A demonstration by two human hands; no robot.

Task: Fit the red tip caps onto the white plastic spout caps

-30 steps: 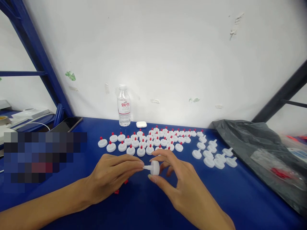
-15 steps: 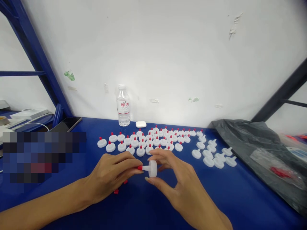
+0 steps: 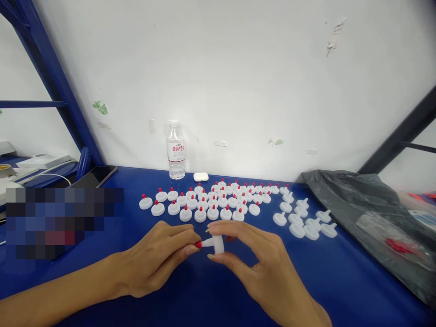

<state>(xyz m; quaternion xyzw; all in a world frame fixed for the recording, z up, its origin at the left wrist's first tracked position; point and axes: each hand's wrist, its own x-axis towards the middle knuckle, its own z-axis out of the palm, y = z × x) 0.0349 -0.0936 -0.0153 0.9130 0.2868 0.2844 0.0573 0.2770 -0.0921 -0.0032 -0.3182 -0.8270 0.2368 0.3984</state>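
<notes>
Between my hands is a white plastic nozzle cap, lying on its side with its spout pointing left. My right hand grips its round base between thumb and fingers. A small red tip cap sits at the end of the spout, pinched by the thumb and fingers of my left hand. Behind my hands, several white nozzle caps with red tips stand upright in loose rows. To their right is a group of white nozzle caps without red tips.
A water bottle and a small white case stand by the wall. On the right, a dark plastic bag carries a clear bag with red pieces. A phone lies at the left, beside a blurred patch.
My left hand has turned and curled tighter around the red tip. The nozzle cap tilts slightly, and my right fingers cover more of its base. Loose red pieces below my left hand no longer show.
</notes>
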